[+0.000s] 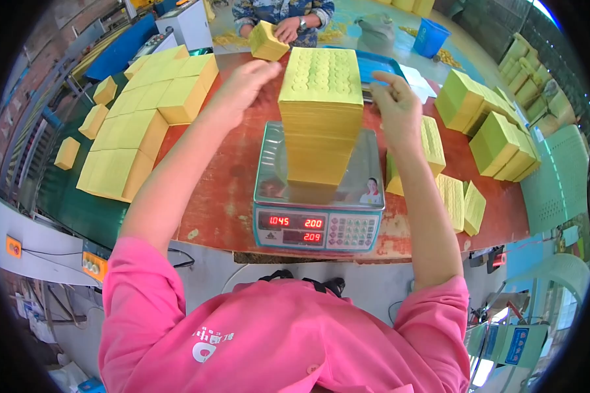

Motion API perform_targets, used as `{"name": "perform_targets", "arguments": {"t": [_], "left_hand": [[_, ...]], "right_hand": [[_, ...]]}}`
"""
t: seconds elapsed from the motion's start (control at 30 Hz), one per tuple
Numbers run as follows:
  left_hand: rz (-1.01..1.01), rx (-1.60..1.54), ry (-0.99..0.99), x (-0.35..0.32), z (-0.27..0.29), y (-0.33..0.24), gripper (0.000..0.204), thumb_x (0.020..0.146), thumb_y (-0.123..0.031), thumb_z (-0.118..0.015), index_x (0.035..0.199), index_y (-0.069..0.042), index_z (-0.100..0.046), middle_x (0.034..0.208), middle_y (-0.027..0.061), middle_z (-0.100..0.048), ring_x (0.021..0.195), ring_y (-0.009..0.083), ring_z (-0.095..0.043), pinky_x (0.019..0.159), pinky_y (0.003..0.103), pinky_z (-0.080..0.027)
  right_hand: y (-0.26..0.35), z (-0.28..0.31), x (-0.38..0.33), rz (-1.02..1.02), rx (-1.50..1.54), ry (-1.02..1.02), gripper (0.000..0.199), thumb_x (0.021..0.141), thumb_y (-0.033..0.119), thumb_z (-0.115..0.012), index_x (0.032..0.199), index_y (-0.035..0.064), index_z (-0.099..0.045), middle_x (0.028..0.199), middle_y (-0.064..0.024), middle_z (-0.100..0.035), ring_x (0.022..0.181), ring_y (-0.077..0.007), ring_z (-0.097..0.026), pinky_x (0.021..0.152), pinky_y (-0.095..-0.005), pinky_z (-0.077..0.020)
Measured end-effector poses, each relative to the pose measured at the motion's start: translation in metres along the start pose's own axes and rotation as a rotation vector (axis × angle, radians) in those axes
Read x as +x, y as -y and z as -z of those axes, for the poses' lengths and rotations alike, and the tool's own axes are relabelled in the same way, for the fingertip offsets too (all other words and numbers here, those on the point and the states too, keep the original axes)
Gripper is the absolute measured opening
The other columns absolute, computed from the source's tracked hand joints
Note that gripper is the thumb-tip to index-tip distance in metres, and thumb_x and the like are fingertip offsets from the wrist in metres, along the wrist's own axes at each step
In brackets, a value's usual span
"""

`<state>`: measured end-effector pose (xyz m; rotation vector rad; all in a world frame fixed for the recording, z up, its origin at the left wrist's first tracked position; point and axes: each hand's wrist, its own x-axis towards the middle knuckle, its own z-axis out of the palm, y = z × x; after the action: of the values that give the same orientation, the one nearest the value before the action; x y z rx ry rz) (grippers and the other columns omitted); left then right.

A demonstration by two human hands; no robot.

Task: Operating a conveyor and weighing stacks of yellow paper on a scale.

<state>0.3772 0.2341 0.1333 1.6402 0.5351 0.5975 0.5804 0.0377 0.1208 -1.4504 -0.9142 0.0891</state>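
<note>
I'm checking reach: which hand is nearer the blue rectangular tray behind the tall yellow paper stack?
Right. The right hand is just in front of the blue tray's right part; the left hand is farther off, left of the yellow stack.

A tall yellow stack [324, 134] is borne upright by a scale [269, 170] on a red table [206, 190]. It is flanked by the left hand [244, 88], fingers extended, and the right hand [398, 105], fingers bent. A block [266, 43] is held by a co-worker [285, 12] opposite. Further blocks [131, 137] are ranged at left.
</note>
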Motion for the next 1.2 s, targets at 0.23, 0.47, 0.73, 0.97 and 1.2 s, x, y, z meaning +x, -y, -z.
{"name": "perform_targets", "arguments": {"t": [0.23, 0.47, 0.73, 0.97, 1.2], "left_hand": [[0.198, -0.217, -0.277, -0.047, 0.087, 0.071, 0.030, 0.097, -0.039, -0.059, 0.101, -0.010, -0.063, 0.074, -0.0004, -0.062, 0.061, 0.0100, -0.054, 0.057, 0.025, -0.039], [0.312, -0.336, -0.321, -0.077, 0.098, 0.110, 0.034, 0.098, -0.037, -0.056, 0.109, -0.004, -0.057, 0.087, 0.0068, -0.066, 0.068, 0.0138, -0.059, 0.059, 0.026, -0.044], [0.299, -0.390, -0.213, -0.088, 0.073, 0.110, 0.033, 0.101, -0.034, -0.054, 0.111, -0.003, -0.058, 0.089, 0.0084, -0.067, 0.070, 0.0138, -0.059, 0.063, 0.026, -0.046], [0.253, -0.380, -0.117, -0.076, 0.067, 0.096, 0.038, 0.100, -0.036, -0.054, 0.115, -0.002, -0.059, 0.093, 0.0071, -0.065, 0.074, 0.0122, -0.057, 0.063, 0.025, -0.043], [0.214, -0.390, -0.065, -0.047, 0.018, 0.032, 0.044, 0.099, -0.043, -0.054, 0.116, -0.003, -0.059, 0.104, 0.0119, -0.067, 0.088, 0.0200, -0.064, 0.077, 0.032, -0.051]], "right_hand": [[-0.016, 0.054, -0.048, -0.183, 0.229, -0.050, 0.020, 0.093, 0.005, -0.057, 0.111, 0.0014, -0.066, 0.082, -0.0025, -0.063, 0.065, -0.0077, -0.055, 0.058, -0.0219, -0.0431], [-0.037, 0.046, -0.069, -0.237, 0.245, 0.011, 0.022, 0.093, 0.009, -0.059, 0.109, -0.0035, -0.066, 0.075, -0.0026, -0.060, 0.063, -0.0088, -0.054, 0.059, -0.0225, -0.0413], [-0.055, 0.024, -0.077, -0.333, 0.302, 0.041, 0.021, 0.093, 0.008, -0.059, 0.109, -0.0024, -0.067, 0.077, -0.0026, -0.062, 0.065, -0.0098, -0.056, 0.061, -0.0231, -0.0447], [-0.071, 0.012, -0.063, -0.379, 0.308, 0.041, 0.020, 0.093, 0.007, -0.059, 0.108, -0.0013, -0.068, 0.080, -0.0045, -0.065, 0.068, -0.0112, -0.060, 0.063, -0.0249, -0.0478], [-0.117, -0.009, -0.007, -0.263, 0.348, -0.046, 0.024, 0.093, 0.020, -0.061, 0.107, 0.0012, -0.068, 0.087, -0.0062, -0.067, 0.078, -0.0172, -0.063, 0.071, -0.0305, -0.0499]]}}
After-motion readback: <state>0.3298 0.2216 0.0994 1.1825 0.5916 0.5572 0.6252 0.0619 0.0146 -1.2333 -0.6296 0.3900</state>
